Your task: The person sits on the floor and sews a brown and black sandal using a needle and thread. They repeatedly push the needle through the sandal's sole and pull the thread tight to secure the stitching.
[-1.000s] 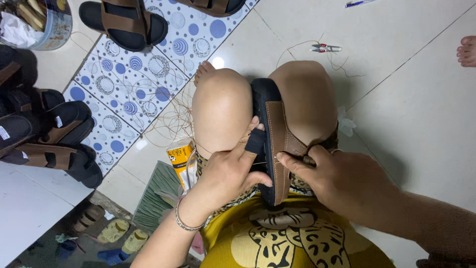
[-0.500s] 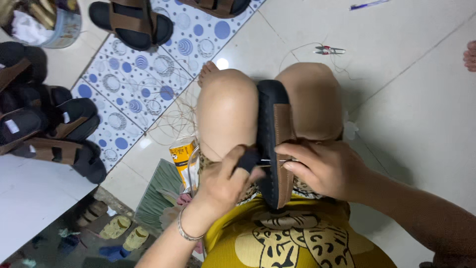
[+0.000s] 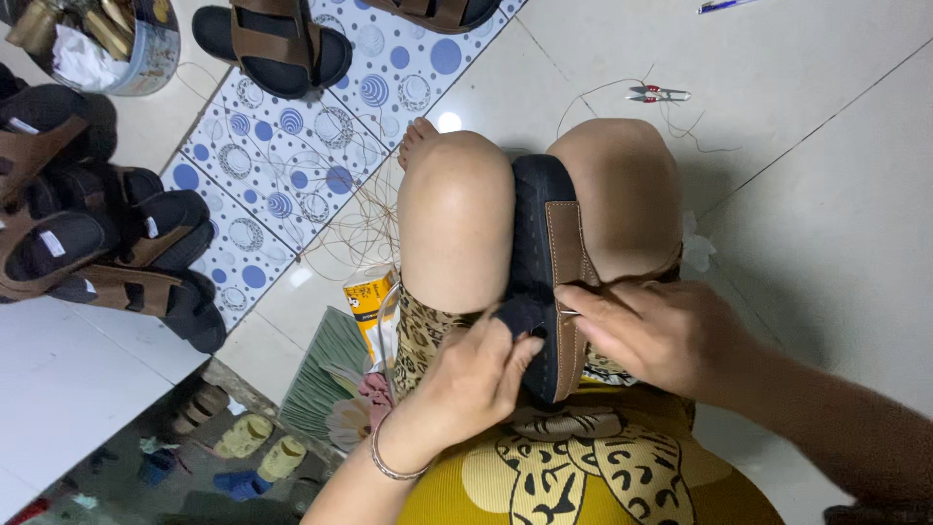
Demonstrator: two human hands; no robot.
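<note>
A black sandal [image 3: 537, 228] with a brown strap stands on edge, clamped between my two bare knees. My left hand [image 3: 476, 379] grips the near end of its black sole, fingers curled over the edge. My right hand [image 3: 661, 331] pinches a thin needle against the brown strap, right beside the left fingers. Thin pale thread trails from the sandal over the floor.
Small red-handled snips [image 3: 659, 93] lie on the tile beyond my right knee. A pile of black and brown sandals [image 3: 107, 243] sits at the left, one more sandal [image 3: 272, 44] on the dotted tiles, a tin [image 3: 107, 44] at top left. A yellow box [image 3: 367, 301] lies beside my left thigh.
My left hand has slid closer along the sole's near end, and my right hand has shifted slightly toward me on the strap. The sandal stays between the knees.
</note>
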